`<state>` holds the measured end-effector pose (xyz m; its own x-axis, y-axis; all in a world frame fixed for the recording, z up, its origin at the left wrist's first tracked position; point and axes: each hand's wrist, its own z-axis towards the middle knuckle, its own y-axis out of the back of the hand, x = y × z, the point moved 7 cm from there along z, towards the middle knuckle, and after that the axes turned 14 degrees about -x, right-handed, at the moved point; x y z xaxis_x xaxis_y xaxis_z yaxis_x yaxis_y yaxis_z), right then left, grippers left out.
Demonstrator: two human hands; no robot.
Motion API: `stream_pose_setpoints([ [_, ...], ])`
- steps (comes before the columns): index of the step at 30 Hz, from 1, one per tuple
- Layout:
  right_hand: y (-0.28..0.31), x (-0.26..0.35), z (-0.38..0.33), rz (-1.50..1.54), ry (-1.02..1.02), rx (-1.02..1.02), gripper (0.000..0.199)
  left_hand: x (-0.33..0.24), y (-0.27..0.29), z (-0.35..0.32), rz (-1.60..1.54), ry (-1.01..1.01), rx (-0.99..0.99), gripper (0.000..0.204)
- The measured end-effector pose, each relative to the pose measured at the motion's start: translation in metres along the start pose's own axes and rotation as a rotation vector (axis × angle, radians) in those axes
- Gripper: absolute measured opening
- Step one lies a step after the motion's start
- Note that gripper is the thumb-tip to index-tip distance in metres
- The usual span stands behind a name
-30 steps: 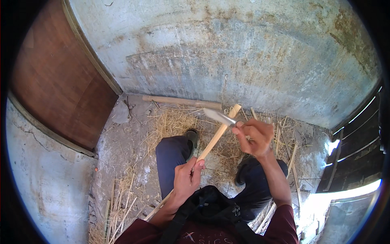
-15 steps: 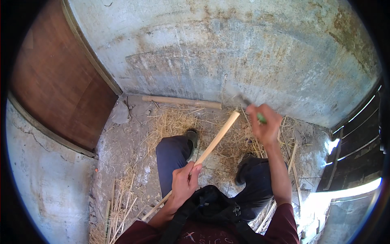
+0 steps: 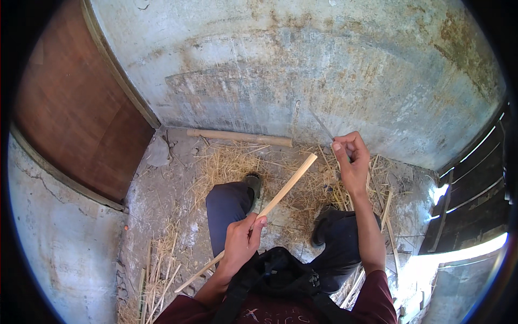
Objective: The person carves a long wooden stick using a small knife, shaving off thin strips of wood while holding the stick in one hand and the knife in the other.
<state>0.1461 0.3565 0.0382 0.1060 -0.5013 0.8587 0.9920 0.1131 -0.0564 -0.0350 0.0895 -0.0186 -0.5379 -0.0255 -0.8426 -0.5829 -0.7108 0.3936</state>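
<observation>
My left hand [image 3: 242,241] is closed round a long pale strip of split bamboo [image 3: 287,186]. The strip slants up to the right, and its lower end comes out below my wrist toward the lower left. To the right of the strip's upper end, my right hand [image 3: 352,157] grips a knife [image 3: 322,125]. Its thin grey blade points up and left toward the wall. Only a bit of the green handle shows between my fingers. Knife and strip are apart.
A bamboo pole [image 3: 240,137] lies along the foot of the stained wall [image 3: 259,70]. Straw and shavings [image 3: 226,166] litter the floor round my boots. Loose strips [image 3: 156,281] lie at lower left. A brown door panel [image 3: 81,102] stands left, dark slats [image 3: 469,189] right.
The knife, blurred by motion before, now shows sharply, its blade a little higher. My right hand has turned slightly, its fingers more raised. The bamboo strip has barely moved.
</observation>
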Motion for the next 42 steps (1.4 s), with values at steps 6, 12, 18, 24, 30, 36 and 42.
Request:
stream_pose_setpoints([
  [6,-0.007,0.020,-0.023,-0.065,0.365,0.060,0.022,-0.002,-0.001,0.003,0.015,0.029,-0.039,0.020],
  [12,-0.027,0.048,-0.042,-0.206,0.538,0.186,0.038,-0.003,-0.002,0.004,0.005,0.005,-0.059,0.018],
  [18,-0.023,0.044,-0.034,-0.185,0.303,0.180,0.055,-0.001,-0.001,0.003,0.001,0.003,-0.076,0.017],
  [24,-0.026,0.049,-0.033,-0.247,0.391,0.225,0.049,-0.003,0.000,0.004,0.029,-0.009,-0.078,0.017],
  [30,-0.022,0.052,-0.030,-0.124,0.465,0.137,0.034,-0.005,0.001,0.002,0.026,-0.045,-0.107,0.015],
  [36,-0.024,0.050,-0.029,-0.057,0.368,0.192,0.031,-0.004,0.002,0.002,0.042,-0.062,-0.129,0.014],
  [42,-0.021,0.056,-0.031,-0.067,0.418,0.166,0.029,-0.007,0.001,0.002,0.033,-0.073,-0.120,0.014],
])
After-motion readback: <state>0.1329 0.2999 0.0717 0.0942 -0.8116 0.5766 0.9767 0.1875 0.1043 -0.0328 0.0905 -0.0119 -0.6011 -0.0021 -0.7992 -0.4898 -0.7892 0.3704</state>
